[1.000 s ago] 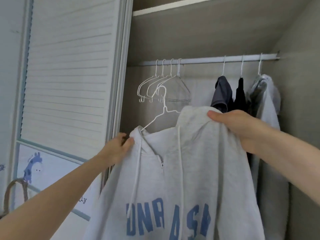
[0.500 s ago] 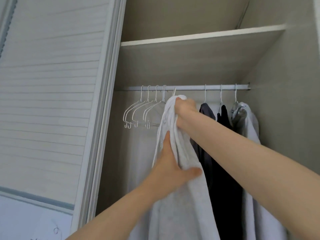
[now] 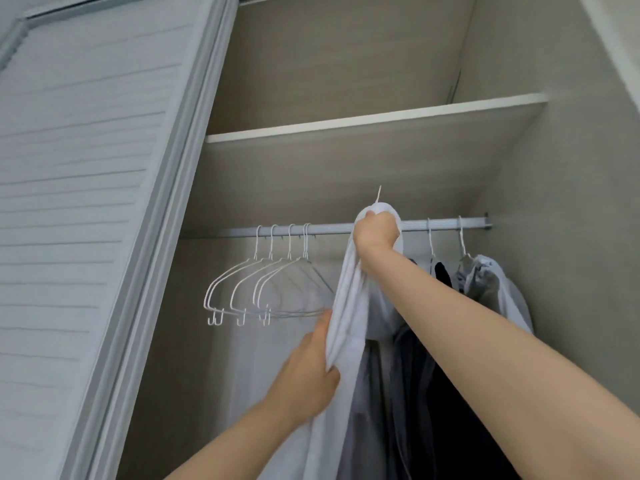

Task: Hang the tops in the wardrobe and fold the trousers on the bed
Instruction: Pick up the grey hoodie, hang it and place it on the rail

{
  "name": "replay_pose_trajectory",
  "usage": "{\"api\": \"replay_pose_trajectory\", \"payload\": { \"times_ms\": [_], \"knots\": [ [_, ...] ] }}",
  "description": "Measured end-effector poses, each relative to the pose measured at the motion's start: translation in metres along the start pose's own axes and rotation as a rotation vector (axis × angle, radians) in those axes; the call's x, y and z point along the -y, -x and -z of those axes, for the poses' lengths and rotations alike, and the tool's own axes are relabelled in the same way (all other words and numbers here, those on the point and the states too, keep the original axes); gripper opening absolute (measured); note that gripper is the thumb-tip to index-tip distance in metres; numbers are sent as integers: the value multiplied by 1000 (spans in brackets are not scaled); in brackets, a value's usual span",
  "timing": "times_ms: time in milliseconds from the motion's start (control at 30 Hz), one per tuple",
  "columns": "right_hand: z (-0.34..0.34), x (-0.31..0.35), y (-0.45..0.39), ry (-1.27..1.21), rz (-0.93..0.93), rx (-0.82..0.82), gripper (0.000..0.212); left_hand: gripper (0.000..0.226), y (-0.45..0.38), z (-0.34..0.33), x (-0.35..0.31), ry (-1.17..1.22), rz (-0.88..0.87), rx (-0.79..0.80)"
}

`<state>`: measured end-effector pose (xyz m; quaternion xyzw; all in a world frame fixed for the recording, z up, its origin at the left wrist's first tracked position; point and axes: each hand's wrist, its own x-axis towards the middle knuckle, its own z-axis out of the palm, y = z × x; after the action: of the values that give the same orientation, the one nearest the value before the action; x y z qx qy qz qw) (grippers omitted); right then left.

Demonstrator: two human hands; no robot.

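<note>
Grey hoodie point(image 3: 346, 327) fabric hangs bunched between your hands: your left hand point(image 3: 304, 379) pinches its edge lower down, while your right hand point(image 3: 375, 233) clenches the top against the wardrobe rail point(image 3: 329, 229), between empty wire hangers point(image 3: 263, 289) and hung tops point(image 3: 485, 285).

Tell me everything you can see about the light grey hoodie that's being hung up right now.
The light grey hoodie looks like soft, thick jersey, hanging bunched and edge-on in long vertical folds. Its top is raised to the wardrobe rail, between the empty white wire hangers and the dark tops. A white hanger hook tip pokes up above the rail from its top; whether it has caught the rail cannot be told. The right hand grips the top; the left hand holds a fold lower down. No print shows.
</note>
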<state>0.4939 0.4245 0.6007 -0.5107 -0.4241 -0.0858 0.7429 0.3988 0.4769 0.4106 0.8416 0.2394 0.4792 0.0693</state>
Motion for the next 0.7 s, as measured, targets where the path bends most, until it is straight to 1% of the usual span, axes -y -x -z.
{"api": "replay_pose_trajectory", "payload": {
  "times_ms": [33, 233, 433, 500, 567, 633, 700],
  "knots": [
    [-2, -6, -9, 35, 17, -4, 29, 90, -10, -13, 3, 1, -25, 4],
    [-12, -66, -42, 208, 15, 29, 27, 84, -37, -70, 22, 26, -71, 168],
    [-1, -100, -49, 212, 10, -57, 30, 81, -39, -106, 30, 123, -103, 245],
    [2, -108, -44, 258, 21, -35, 30, 79, -34, -117, 31, 143, -106, 267],
    [2, -116, -36, 349, 73, 26, 29, 75, -27, -128, 29, 181, -97, 280],
    [2, -120, -29, 446, 159, 78, 28, 74, -19, -136, 26, 232, -82, 261],
    [3, -121, -23, 553, 182, 117, 31, 74, -13, -137, 24, 275, -51, 238]
  ]
}}
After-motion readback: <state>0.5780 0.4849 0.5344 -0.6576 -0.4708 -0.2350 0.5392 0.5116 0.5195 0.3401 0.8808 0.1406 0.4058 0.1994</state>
